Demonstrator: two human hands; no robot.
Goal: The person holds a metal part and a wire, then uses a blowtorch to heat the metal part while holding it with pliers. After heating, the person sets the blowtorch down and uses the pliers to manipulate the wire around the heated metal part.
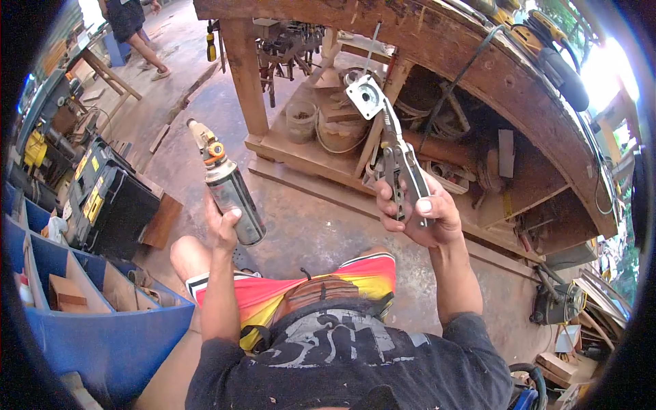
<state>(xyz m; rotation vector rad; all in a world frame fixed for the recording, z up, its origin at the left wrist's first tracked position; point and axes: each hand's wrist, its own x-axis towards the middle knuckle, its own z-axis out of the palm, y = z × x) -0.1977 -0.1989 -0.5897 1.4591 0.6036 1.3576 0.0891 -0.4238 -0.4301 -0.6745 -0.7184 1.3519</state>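
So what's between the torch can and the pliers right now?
Nothing held: in the head view, only bare floor shows between the can in the left hand and the pliers in the right hand.

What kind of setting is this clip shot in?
Most likely a home or small woodworking workshop: a rough wooden workbench with cluttered shelves beneath, a black power-tool case on the floor, and blue parts bins. The right hand grips locking pliers.

Left hand (pixel 222 229): grips a gas torch canister (pixel 229 188), left of centre.
Right hand (pixel 422 217): holds locking pliers (pixel 400 160) clamping a metal plate (pixel 365 96), upper centre.
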